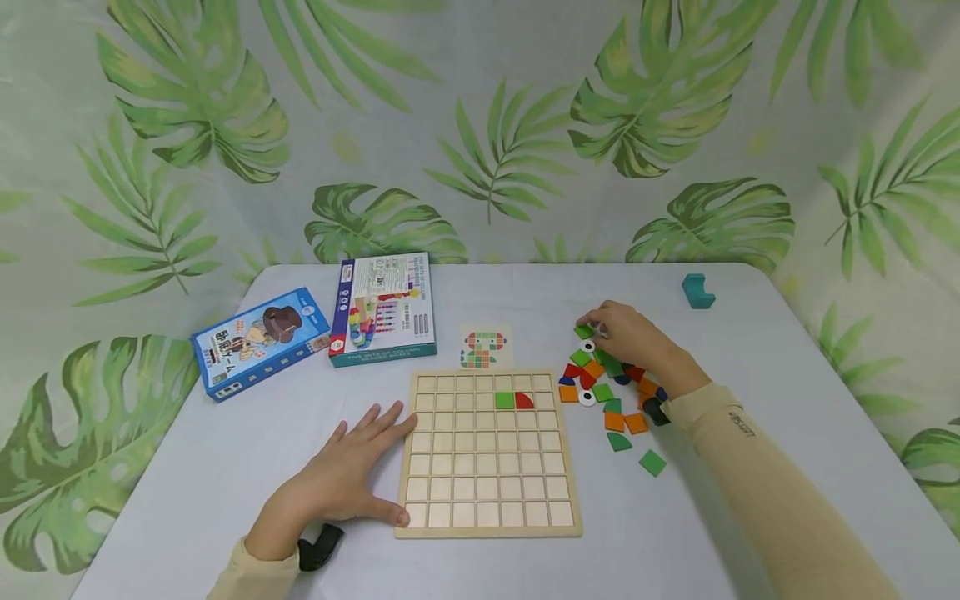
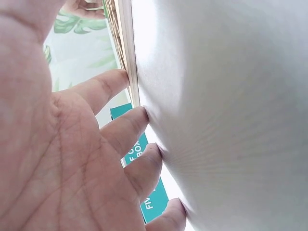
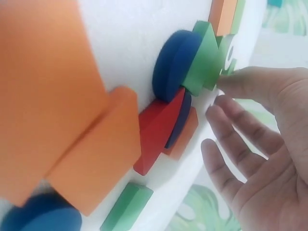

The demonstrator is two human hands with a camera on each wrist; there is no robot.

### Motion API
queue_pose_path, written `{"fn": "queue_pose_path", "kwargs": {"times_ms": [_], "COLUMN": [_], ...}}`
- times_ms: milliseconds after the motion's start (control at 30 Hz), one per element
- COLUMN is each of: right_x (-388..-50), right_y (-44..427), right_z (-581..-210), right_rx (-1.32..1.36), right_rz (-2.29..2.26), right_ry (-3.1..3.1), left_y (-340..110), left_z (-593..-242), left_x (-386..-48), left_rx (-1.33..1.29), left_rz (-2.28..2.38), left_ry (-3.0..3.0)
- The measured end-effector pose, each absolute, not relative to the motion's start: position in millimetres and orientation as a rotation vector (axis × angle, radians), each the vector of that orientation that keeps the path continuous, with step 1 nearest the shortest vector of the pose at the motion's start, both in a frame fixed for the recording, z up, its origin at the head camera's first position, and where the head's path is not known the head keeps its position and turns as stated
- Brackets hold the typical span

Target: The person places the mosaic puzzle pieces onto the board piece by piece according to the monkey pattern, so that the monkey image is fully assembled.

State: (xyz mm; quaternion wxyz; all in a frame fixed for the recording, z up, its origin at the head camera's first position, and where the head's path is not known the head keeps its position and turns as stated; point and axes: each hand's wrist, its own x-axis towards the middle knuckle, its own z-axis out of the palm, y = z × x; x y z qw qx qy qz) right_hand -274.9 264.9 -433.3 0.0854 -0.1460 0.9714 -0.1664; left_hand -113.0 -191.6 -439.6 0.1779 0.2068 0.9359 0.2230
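Observation:
A wooden grid board [image 1: 487, 532] lies on the table, with a green square tile [image 1: 505, 401] and a red quarter-round tile [image 1: 524, 401] side by side in its upper rows. My left hand [image 1: 345, 471] rests at the board's left edge, fingers spread; its thumb touches the lower left corner. In the left wrist view the fingertips [image 2: 120, 79] meet the board's side and the table. At the far end of a heap of coloured tiles [image 1: 614, 422], my right hand [image 1: 626, 333] pinches a green square tile [image 1: 584, 332]. In the right wrist view the other fingers [image 3: 226, 125] hang loosely, and that tile is mostly hidden.
A pattern card [image 1: 486, 348] lies just beyond the board. A blue box [image 1: 262, 340] and a bead-game box [image 1: 386, 308] stand at the back left. At the back right is a teal block [image 1: 698, 291]. Loose green tiles [image 1: 652, 462] lie near the right forearm.

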Motion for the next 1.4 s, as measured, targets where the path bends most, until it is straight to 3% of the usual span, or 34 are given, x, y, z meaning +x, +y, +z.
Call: {"fn": "queue_pose_path", "kwargs": {"times_ms": [833, 1400], "right_x": [-277, -244], "right_y": [275, 228], "right_z": [-430, -417], "right_rx": [-0.365, -0.568], "right_rz": [-0.598, -0.684], "right_ry": [2.895, 2.934], "left_y": [-190, -191], "left_z": [-439, -439], "left_x": [-113, -112], "left_rx": [0.564, 0.595], "left_rz": [0.614, 0.626], "left_ry": [2.655, 2.666]}}
